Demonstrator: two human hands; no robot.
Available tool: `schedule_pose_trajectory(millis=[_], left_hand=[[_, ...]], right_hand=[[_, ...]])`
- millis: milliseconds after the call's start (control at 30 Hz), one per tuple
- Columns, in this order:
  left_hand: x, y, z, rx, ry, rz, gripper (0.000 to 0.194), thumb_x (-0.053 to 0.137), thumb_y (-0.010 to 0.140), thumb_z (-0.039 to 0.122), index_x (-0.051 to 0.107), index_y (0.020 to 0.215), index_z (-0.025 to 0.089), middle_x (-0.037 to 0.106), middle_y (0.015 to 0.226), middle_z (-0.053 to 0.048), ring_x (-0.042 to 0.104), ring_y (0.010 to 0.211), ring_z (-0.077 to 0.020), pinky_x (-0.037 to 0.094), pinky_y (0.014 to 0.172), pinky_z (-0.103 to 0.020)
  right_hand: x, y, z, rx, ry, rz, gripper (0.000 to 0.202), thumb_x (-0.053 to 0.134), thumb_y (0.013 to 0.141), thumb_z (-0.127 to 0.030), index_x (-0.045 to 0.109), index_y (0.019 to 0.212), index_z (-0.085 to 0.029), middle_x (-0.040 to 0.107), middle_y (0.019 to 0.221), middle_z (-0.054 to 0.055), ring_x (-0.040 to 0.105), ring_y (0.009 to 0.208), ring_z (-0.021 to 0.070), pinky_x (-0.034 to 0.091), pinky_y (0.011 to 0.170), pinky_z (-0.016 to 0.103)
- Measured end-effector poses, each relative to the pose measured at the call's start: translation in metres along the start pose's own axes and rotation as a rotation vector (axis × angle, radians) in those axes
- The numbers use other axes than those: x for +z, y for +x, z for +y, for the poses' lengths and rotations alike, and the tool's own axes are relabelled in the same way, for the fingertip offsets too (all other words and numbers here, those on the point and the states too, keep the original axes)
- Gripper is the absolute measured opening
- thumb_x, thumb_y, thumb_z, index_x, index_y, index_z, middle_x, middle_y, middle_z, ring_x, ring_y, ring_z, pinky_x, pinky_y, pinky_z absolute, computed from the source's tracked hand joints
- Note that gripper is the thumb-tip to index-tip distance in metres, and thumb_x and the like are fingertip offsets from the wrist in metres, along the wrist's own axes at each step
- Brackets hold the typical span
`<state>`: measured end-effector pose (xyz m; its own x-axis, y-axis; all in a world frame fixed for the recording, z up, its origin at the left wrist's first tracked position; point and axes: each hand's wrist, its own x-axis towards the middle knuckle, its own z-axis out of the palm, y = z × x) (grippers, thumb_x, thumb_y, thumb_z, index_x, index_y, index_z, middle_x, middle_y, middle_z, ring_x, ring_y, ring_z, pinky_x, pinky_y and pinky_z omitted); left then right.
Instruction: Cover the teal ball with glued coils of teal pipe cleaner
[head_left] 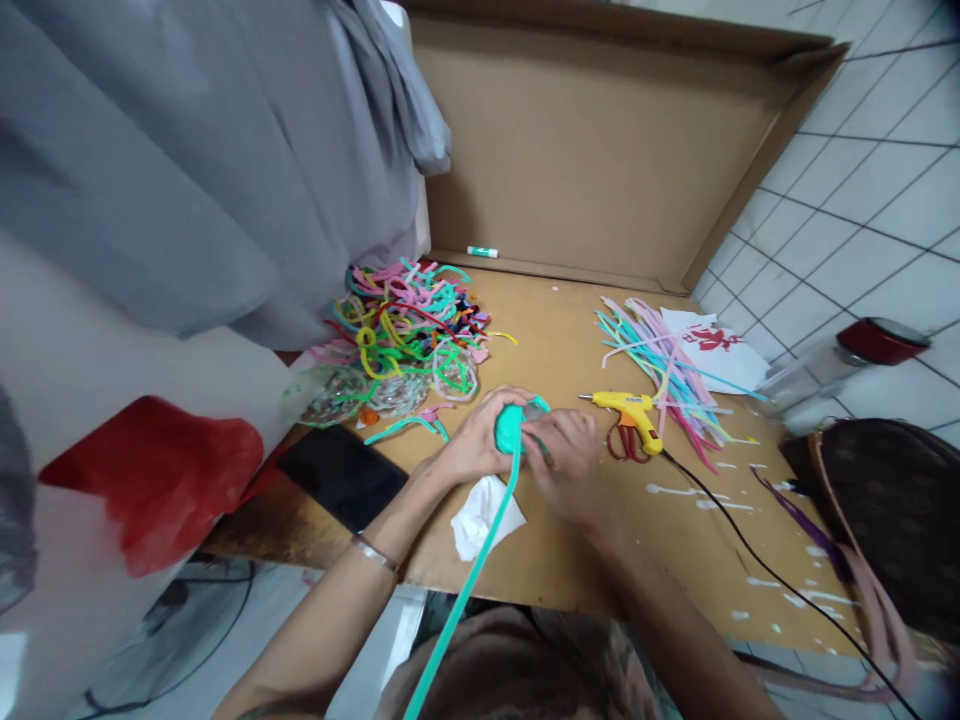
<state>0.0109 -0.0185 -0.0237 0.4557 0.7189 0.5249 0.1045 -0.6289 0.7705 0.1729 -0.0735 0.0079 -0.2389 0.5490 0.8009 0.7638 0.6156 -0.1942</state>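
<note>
My left hand (480, 440) is closed around a small round teal piece (508, 430) above the middle of the table. A grey patch shows on its upper right side; what that is, I cannot make out. A long teal pipe cleaner (480, 565) runs from the round piece down toward my body. My right hand (566, 455), slightly blurred, pinches the pipe cleaner against the piece's right side. Its fingertips are partly hidden. Beneath the hands lies a crumpled white tissue (472, 525). To the right rest a yellow glue gun (626, 405) and scissors with reddish handles (624, 445).
A tangled heap of coloured pipe cleaners (405, 310) lies at the back left, near a black phone (341, 475). Straight pipe cleaners (660, 350) lie at right. A bottle (832, 375) and brown bag (877, 510) stand farther right; the glue gun's cord (739, 555) crosses the table.
</note>
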Motion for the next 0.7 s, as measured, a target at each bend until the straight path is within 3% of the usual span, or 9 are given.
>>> schedule_pose_trajectory(millis=[133,267,333,400,500,700], left_hand=[[-0.001,-0.001,0.0,-0.052,-0.02,0.008,0.065,0.08,0.065,0.02,0.047,0.12,0.023,0.056,0.13,-0.012,0.055,0.125,-0.0293,0.044,0.109,-0.048],[-0.001,0.0,0.0,-0.08,-0.048,0.022,0.068,0.083,0.063,0.026,0.047,0.12,0.022,0.056,0.128,-0.012,0.055,0.126,-0.0305,0.042,0.11,-0.05],[-0.001,0.0,0.0,-0.102,-0.072,0.033,0.068,0.084,0.062,0.025,0.047,0.119,0.022,0.057,0.129,-0.012,0.055,0.125,-0.03,0.042,0.11,-0.049],[-0.002,0.002,0.001,-0.145,-0.097,0.052,0.068,0.084,0.06,0.023,0.046,0.117,0.022,0.058,0.13,-0.012,0.056,0.125,-0.0292,0.044,0.109,-0.047],[-0.005,0.004,0.001,-0.233,-0.129,0.093,0.071,0.085,0.058,0.025,0.045,0.116,0.021,0.058,0.131,-0.013,0.056,0.125,-0.0292,0.044,0.108,-0.047],[-0.012,0.016,-0.004,-0.313,-0.23,0.113,0.079,0.09,0.053,0.037,0.046,0.116,0.02,0.059,0.13,-0.013,0.056,0.125,-0.03,0.043,0.106,-0.046]], right_hand=[[-0.007,-0.013,0.009,0.072,-0.07,-0.041,0.013,0.05,0.095,-0.018,0.063,0.096,-0.019,0.065,0.085,0.003,0.058,0.083,0.0183,0.039,0.077,0.034],[-0.027,-0.024,0.043,0.371,-0.409,-0.129,0.024,0.043,0.097,-0.028,0.063,0.107,-0.016,0.067,0.097,0.011,0.059,0.094,0.0248,0.04,0.08,0.036],[-0.037,-0.024,0.063,0.539,-0.616,-0.266,0.037,0.044,0.096,-0.037,0.061,0.116,-0.01,0.066,0.106,0.017,0.059,0.099,0.0297,0.041,0.08,0.038],[-0.044,-0.022,0.081,0.676,-0.754,-0.426,0.05,0.044,0.095,-0.047,0.062,0.113,-0.004,0.065,0.106,0.023,0.061,0.097,0.034,0.041,0.077,0.04],[-0.046,-0.02,0.098,0.794,-0.798,-0.563,0.061,0.046,0.093,-0.054,0.062,0.112,0.002,0.065,0.105,0.027,0.064,0.095,0.0363,0.043,0.073,0.04],[-0.037,-0.023,0.115,0.923,-0.723,-0.528,0.057,0.051,0.091,-0.051,0.063,0.114,-0.001,0.068,0.107,0.025,0.069,0.095,0.0332,0.047,0.07,0.036]])
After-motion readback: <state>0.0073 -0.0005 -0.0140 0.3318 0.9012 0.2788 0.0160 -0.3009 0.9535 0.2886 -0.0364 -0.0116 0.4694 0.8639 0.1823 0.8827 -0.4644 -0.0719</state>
